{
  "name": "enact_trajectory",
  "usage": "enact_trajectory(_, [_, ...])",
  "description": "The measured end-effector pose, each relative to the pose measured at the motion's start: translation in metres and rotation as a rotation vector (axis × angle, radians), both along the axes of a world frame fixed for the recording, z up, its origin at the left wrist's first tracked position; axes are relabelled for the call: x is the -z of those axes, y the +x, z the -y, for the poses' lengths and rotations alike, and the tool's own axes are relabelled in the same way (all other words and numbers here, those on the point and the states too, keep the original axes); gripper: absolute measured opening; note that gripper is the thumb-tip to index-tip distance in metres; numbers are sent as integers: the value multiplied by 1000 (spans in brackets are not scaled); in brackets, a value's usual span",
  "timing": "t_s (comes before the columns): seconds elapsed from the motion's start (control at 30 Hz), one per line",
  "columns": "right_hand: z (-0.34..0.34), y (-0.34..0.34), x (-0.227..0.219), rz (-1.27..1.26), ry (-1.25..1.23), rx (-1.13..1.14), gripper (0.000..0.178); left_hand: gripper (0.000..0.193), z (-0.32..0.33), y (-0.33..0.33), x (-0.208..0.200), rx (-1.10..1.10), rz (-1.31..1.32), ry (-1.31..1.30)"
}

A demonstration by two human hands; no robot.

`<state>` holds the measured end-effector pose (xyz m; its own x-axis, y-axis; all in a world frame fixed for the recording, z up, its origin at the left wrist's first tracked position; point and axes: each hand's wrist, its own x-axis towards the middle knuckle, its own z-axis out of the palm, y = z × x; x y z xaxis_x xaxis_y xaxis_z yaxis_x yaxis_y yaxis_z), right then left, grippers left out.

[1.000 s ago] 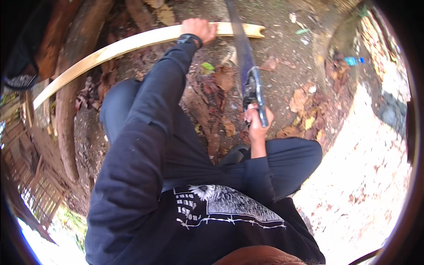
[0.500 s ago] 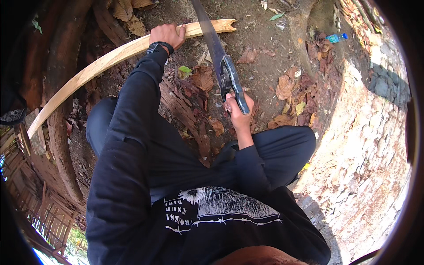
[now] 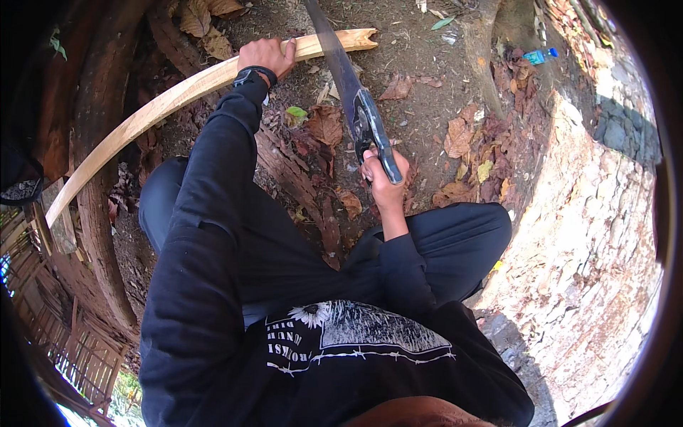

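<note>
Head view | left grip (image 3: 266, 58) clasping wood strip (image 3: 174, 96) | right grip (image 3: 387, 175) clasping saw (image 3: 347, 80) | blue bottle (image 3: 536, 57), contents unclear

Handsaw (image 3: 349, 80): tip cut off by the view's upper edge; grip partly hidden in my right hand (image 3: 386, 171). Curved wooden plank (image 3: 178, 95): section covered by my left hand (image 3: 266, 57).
</note>
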<state>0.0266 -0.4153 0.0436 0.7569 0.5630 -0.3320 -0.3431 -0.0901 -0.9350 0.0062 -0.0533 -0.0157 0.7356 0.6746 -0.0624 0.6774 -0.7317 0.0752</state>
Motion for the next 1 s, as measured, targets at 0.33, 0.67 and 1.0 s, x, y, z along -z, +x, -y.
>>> enact_trajectory(0.33, [103,-48,-50,-16,-61,15,6,61,-1,-4,1,6,-6,-19])
enact_trajectory(0.67, [-2,-1,3,-39,46,27,14,62,2,-2,3,4,11,-32])
enact_trajectory(1.0, [93,-35,-57,11,-122,17,9,63,-2,-4,5,5,-7,-26])
